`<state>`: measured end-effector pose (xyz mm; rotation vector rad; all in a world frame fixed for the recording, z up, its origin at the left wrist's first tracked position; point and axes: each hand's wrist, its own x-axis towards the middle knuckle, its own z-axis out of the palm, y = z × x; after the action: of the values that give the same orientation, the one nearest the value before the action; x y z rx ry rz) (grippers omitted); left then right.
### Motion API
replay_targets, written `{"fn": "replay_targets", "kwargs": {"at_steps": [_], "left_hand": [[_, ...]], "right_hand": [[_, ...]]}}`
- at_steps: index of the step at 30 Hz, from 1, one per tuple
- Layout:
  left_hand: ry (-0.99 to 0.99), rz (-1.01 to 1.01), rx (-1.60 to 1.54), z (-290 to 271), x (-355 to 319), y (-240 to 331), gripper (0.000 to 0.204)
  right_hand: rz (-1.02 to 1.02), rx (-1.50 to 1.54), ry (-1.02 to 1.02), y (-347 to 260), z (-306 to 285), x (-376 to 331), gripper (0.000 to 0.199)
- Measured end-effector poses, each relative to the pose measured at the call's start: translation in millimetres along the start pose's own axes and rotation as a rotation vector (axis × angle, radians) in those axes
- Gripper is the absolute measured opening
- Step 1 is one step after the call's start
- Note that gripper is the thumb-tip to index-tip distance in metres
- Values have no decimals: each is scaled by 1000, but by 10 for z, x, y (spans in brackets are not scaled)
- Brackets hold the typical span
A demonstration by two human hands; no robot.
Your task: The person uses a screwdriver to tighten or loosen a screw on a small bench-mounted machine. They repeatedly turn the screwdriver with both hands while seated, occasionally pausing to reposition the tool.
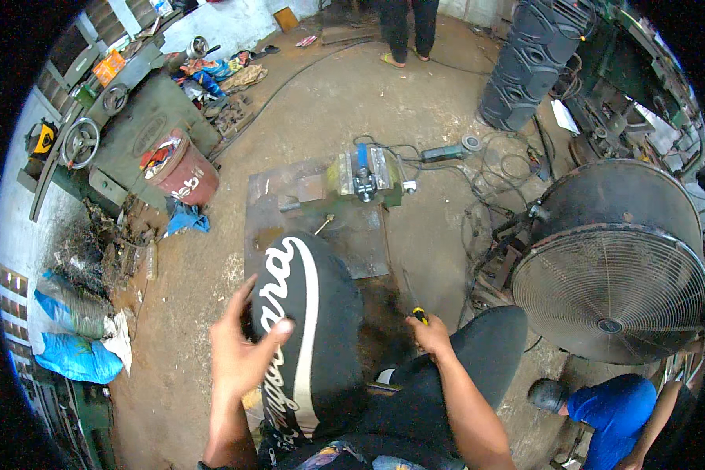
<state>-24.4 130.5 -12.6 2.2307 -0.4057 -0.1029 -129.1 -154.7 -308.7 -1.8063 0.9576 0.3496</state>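
Observation:
My left hand (247,345) is beside my raised left knee, its fingers spread and holding nothing. My right hand (432,335), near my right knee, is closed around a thin-shafted tool with a yellow-and-black handle (421,315). Its shaft points away from me, and I cannot make out the tip. Ahead, a green vise (338,176) rests on a flat metal plate (360,251). Between the vise jaws is a metal piece with a blue part (362,159). A small metal rod with a wider end (326,224) lies on the plate.
An angle grinder (446,153) with its cable lies right of the vise. A large drum fan (611,290) stands at the right. A red bucket (182,168) and a green machine (145,129) are left. One person (406,35) stands far ahead; another (615,415) crouches lower right.

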Motion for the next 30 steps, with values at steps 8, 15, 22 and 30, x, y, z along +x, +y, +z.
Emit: {"fn": "replay_targets", "kwargs": {"at_steps": [8,15,22,30], "left_hand": [[155,-391,-1416,-482,167,-459,66],[46,-264,-1410,-238,180,-343,49],[-1311,1107,-1141,125,-302,676,32],[-1021,847,-1227,270,-270,827,21]], "right_hand": [[7,-13,-53,-173,-71,-148,50],[59,-92,-69,12,-93,-71,56],[-20,-241,-13,223,41,114,63],[75,-170,-105,82,-51,78,75]]}}
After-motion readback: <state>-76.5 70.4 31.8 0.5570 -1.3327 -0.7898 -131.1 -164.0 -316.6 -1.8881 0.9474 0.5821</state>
